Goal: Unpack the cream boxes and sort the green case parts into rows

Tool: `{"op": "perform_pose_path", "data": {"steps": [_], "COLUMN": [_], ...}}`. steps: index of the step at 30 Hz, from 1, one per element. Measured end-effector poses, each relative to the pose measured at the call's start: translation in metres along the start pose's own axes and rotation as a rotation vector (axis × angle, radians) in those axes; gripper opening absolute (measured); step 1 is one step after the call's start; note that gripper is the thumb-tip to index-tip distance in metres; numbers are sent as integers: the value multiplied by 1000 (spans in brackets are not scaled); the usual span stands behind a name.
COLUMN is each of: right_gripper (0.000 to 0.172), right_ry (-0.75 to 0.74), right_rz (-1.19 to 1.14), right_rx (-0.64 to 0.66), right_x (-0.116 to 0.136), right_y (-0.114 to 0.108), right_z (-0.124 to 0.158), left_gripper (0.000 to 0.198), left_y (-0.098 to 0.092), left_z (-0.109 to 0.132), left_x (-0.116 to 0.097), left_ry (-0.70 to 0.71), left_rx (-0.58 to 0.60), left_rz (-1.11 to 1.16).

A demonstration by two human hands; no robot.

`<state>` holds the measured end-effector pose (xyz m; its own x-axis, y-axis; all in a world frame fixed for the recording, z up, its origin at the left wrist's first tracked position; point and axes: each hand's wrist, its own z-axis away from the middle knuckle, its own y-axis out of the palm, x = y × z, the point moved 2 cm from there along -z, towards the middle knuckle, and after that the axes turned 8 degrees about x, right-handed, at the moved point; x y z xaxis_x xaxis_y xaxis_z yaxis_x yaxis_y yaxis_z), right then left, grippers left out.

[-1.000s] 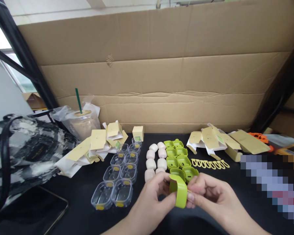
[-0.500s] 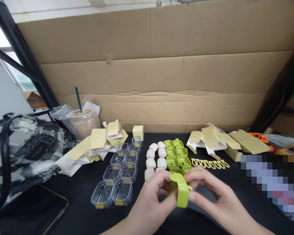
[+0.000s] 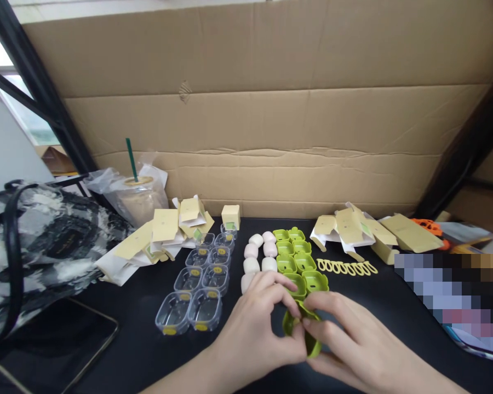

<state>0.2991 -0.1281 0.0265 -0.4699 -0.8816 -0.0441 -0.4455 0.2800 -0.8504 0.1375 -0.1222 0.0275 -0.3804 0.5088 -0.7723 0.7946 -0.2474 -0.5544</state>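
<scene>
Between both hands, near the front of the table, is a small green plastic case (image 3: 313, 347), tilted and partly covered by fingers. My left hand (image 3: 261, 323) pinches its left side with thumb and fingertips. My right hand (image 3: 349, 336) is closed round the right side, fingertips meeting the left thumb at the upper part. Whether a loop is threaded there is hidden. Just beyond stand two columns of similar open green cases (image 3: 286, 264). Left of these are rounded white and pinkish pieces (image 3: 252, 266), the nearest partly behind my left hand. A row of pale yellow loops (image 3: 345, 267) lies to the right.
Clear plastic cups (image 3: 205, 311) with yellow tabs form two columns on the left. Opened small cartons (image 3: 165, 225) lie behind them, more cartons (image 3: 355, 225) at back right. A bagged drink (image 3: 142, 200), a patterned bag (image 3: 61, 235) and a dark tablet-like object (image 3: 53, 347) occupy the left.
The green case has turned, its opening now more towards me, and sits slightly lower. My right fingers have shifted onto its upper edge. The view has tipped slightly.
</scene>
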Motion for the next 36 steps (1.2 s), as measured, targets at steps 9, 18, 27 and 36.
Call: {"op": "perform_pose_path", "data": {"steps": [9,18,27,36], "right_gripper": [34,8,9,27], "right_ry": [110,387,295,81], "right_rz": [-92,-293,-201,-175], "right_rx": [48,480,324,-39], "right_x": [-12,-10,-21,2], "right_y": [4,17,18,3], "right_z": [9,6,12,-2], "left_gripper": [3,3,11,13], "left_y": [-31,-31,-28,-8], "left_z": [-5,-4,-5,-6], "left_x": [6,10,16,14], "left_ry": [-106,-117,-128,-194], "left_rx": [-231,-228,-160,63], "left_rz": [277,367,386,466]}}
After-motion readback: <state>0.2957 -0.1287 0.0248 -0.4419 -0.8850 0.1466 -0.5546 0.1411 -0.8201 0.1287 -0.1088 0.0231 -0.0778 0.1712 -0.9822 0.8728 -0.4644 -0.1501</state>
